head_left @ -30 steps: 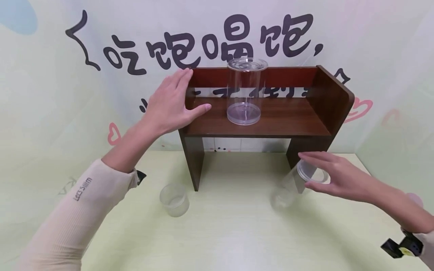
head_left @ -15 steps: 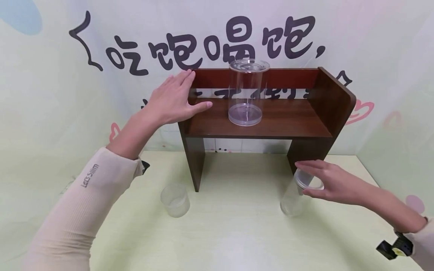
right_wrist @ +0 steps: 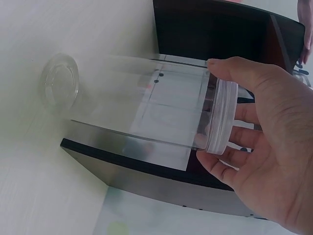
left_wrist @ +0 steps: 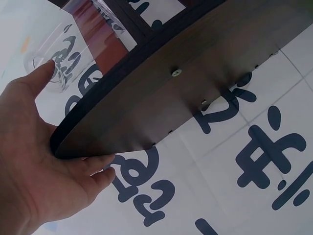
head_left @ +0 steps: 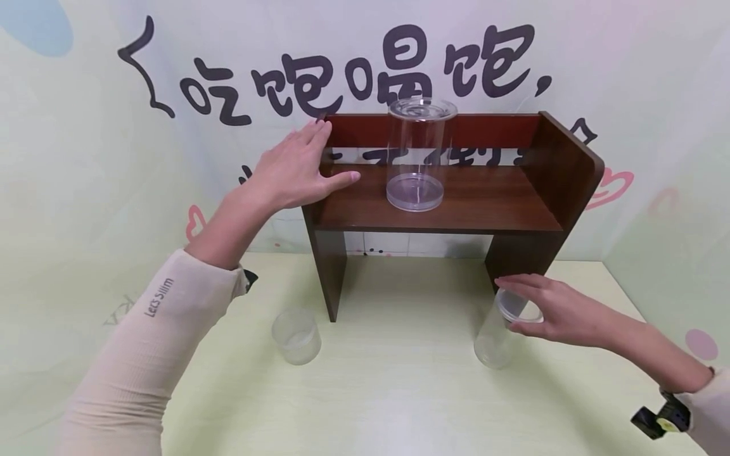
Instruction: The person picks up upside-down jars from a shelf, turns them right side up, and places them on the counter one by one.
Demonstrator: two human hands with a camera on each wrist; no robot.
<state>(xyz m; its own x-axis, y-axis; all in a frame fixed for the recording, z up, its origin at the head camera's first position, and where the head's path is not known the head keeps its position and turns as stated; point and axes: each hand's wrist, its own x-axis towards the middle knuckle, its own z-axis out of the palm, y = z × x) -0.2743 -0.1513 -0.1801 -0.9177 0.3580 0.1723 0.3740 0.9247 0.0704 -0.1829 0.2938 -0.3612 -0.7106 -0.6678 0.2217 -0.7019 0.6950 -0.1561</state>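
Note:
My right hand (head_left: pixel 561 310) grips a tall clear plastic jar (head_left: pixel 492 345) around its lid end, thumb on one side and fingers on the other. The jar's round base is down at the tabletop in front of the shelf's right leg. My left hand (head_left: pixel 296 168) rests at the top of the left side panel (left_wrist: pixel 122 98) of a dark brown wooden shelf (head_left: pixel 485 196). Its thumb is spread toward the inside, and the fingers lie along the outer face with the panel edge by the palm. On the shelf board stands another tall clear jar (head_left: pixel 419 155).
A short clear container (head_left: pixel 296 339) stands on the pale table (head_left: pixel 376 392), left of the shelf's front. Behind the shelf hangs a white cloth backdrop (head_left: pixel 319 31) with large dark characters.
The tall jar in my right hand has come down from a tilted, blurred position to stand more upright at the table. My left hand has stayed at the shelf's left panel.

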